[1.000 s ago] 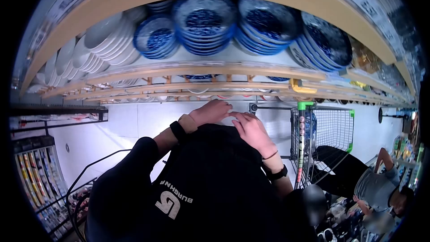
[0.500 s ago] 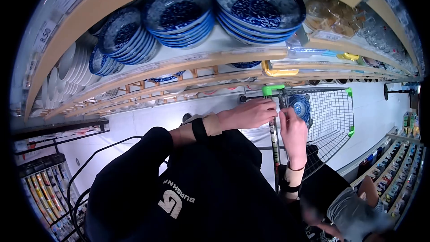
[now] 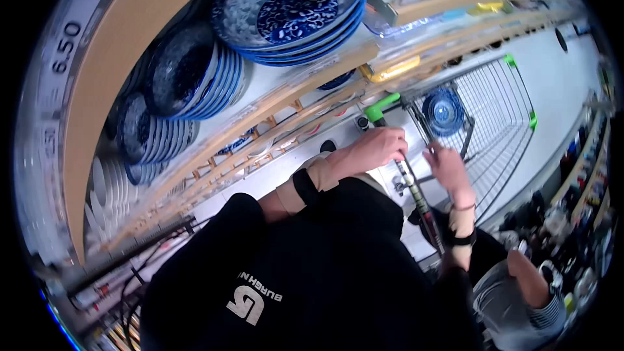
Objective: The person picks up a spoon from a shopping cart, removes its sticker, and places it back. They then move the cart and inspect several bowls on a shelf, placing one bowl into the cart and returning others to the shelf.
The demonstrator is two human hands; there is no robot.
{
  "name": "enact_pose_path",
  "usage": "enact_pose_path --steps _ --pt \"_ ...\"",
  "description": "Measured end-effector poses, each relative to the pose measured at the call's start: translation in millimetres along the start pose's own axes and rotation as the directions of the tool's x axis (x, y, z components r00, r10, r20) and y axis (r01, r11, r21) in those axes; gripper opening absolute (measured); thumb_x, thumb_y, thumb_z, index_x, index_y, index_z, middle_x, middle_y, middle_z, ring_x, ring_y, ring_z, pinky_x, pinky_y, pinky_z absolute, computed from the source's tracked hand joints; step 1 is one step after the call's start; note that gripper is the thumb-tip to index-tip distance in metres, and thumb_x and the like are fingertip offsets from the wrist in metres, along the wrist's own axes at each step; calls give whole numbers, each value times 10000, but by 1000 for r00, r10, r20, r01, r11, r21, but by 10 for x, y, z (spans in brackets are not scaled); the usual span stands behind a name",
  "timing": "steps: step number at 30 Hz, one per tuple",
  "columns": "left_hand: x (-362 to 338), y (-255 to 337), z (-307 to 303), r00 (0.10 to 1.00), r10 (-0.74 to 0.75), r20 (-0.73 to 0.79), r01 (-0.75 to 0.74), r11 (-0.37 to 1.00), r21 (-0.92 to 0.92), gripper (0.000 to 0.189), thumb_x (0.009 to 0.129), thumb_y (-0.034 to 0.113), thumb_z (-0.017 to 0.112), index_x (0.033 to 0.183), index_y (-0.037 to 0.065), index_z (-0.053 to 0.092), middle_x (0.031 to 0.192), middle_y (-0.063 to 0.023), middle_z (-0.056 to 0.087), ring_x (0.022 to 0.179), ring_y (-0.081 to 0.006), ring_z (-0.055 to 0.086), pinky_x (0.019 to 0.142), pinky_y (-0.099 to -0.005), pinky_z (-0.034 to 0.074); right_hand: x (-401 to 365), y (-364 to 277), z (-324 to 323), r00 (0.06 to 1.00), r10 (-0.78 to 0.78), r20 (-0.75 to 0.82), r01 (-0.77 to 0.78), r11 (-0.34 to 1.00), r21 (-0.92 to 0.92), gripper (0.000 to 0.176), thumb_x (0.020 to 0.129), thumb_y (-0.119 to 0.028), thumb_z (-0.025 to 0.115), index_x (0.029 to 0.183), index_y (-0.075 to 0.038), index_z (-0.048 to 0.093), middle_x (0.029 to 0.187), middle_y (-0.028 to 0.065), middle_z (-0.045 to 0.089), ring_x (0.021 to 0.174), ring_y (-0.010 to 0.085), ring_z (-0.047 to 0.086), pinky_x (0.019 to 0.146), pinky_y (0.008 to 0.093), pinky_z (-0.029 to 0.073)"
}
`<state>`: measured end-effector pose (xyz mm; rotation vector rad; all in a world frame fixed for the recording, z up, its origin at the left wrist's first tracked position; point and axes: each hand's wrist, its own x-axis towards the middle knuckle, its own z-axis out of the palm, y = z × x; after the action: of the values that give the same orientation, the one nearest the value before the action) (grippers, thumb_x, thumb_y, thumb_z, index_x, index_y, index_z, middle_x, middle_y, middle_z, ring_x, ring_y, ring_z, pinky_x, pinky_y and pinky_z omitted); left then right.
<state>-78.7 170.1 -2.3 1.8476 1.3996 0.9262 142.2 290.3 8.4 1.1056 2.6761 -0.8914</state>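
My left hand [image 3: 374,149] is closed on the handle bar [image 3: 417,196] of a shopping cart, just below its green end cap [image 3: 382,108]. Beside the bar, my right hand [image 3: 448,168] is raised over the cart's near side with its fingers curled. Whether those fingers hold anything is too blurred to tell. In the wire cart [image 3: 510,107], a blue patterned bowl [image 3: 444,112] lies near the handle end. Both wrists wear beige and black bands.
Shelves along the left and top hold stacks of blue-and-white bowls [image 3: 296,13] and white dishes [image 3: 109,185]. A person in a grey top [image 3: 513,305] is close by at the lower right. More shelves [image 3: 575,175] line the right side.
The view has turned and shifted, so the shelf now runs diagonally and looks closer. My right hand has moved slightly away from the handle bar; my left hand stays at it.
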Motion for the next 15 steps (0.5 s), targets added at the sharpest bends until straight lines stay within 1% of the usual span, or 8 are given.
enact_pose_path --steps 1,3,5,7,8,9,11,15 --pt "-8 -2 -10 999 -11 34 12 1000 -21 150 848 140 708 899 4 672 943 -122 618 876 -339 629 775 -421 508 32 -10 -37 999 31 -7 -31 1000 0 233 928 -222 663 1017 -8 672 838 246 688 821 433 664 731 500 522" --pt "-2 -4 -22 999 35 23 -35 999 4 151 845 140 719 905 4 697 929 -128 622 850 -338 635 766 -418 510 119 -116 -277 996 88 6 -88 992 90 220 924 -226 666 967 -12 696 870 243 695 834 429 668 742 487 524" --pt "6 10 -38 999 45 4 -45 999 -21 157 849 141 728 906 -3 699 922 -128 625 839 -332 640 760 -414 512 257 1 -384 994 111 1 -110 983 150 231 932 -226 653 929 -2 710 866 237 701 821 411 681 740 458 535" --pt "0 2 -51 998 56 10 -56 998 -10 160 853 135 731 900 -13 692 915 -128 628 826 -323 644 750 -404 513 521 165 -528 990 141 -8 -140 987 79 249 944 -238 635 965 0 704 833 225 705 795 382 694 727 437 544" --pt "-12 -22 -28 998 62 -3 -62 997 -53 153 857 125 726 893 -19 686 913 -126 630 818 -313 646 737 -396 514 589 252 -526 987 157 15 -158 986 54 259 949 -244 627 983 2 701 817 219 708 781 367 700 721 427 549" --pt "-14 -28 -28 996 91 -19 -91 995 -29 142 864 118 720 892 -16 683 909 -125 629 805 -316 644 725 -392 513 662 356 -527 985 167 34 -168 985 25 270 955 -251 618 1000 3 699 800 213 710 768 353 707 715 417 553" --pt "-6 0 -16 993 109 -51 -111 993 -30 127 873 117 712 887 -6 685 902 -123 626 789 -317 638 715 -397 507 852 661 -518 980 187 68 -190 981 43 199 962 -178 598 939 9 660 683 113 692 588 187 679 580 328 541" --pt "58 113 -64 1000 -17 14 17 1000 -7 125 886 126 706 859 6 684 877 -115 622 769 -316 635 693 -399 493 1191 1435 -333 962 265 58 -267 964 21 170 920 -154 598 932 0 669 701 116 704 627 197 704 611 330 560"
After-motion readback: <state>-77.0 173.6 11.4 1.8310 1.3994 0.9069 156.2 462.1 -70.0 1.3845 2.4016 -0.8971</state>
